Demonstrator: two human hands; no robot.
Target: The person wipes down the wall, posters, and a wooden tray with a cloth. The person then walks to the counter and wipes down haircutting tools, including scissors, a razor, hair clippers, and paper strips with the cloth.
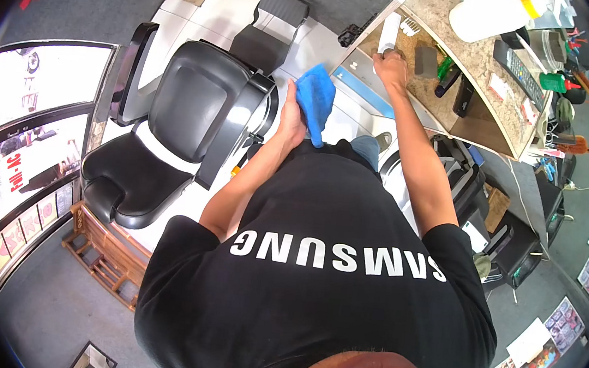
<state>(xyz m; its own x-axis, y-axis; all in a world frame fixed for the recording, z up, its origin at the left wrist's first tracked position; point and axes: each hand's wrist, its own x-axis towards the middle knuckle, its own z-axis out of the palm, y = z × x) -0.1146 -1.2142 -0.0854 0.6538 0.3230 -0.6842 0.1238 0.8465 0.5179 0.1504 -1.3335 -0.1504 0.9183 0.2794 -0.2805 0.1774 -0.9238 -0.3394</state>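
Observation:
A blue cloth (314,103) hangs from my left hand (291,120), whose fingers are closed on it in front of my body. My right hand (391,70) reaches into an open-fronted compartment (483,125) under a counter. Its fingers are curled by a small dark piece at the lower end of a long white item (389,31); what they grip is partly hidden. Beside that hand lie a white toothed piece (410,27), a grey block (425,62), a green item (445,66) and a black device like a hair clipper (463,97).
On the speckled counter top (435,9) are a white bottle (488,18), a remote control (518,72) and several small items. A black barber chair (192,103) stands to my left, near a wooden rack (107,251). More black chairs (515,248) are at right.

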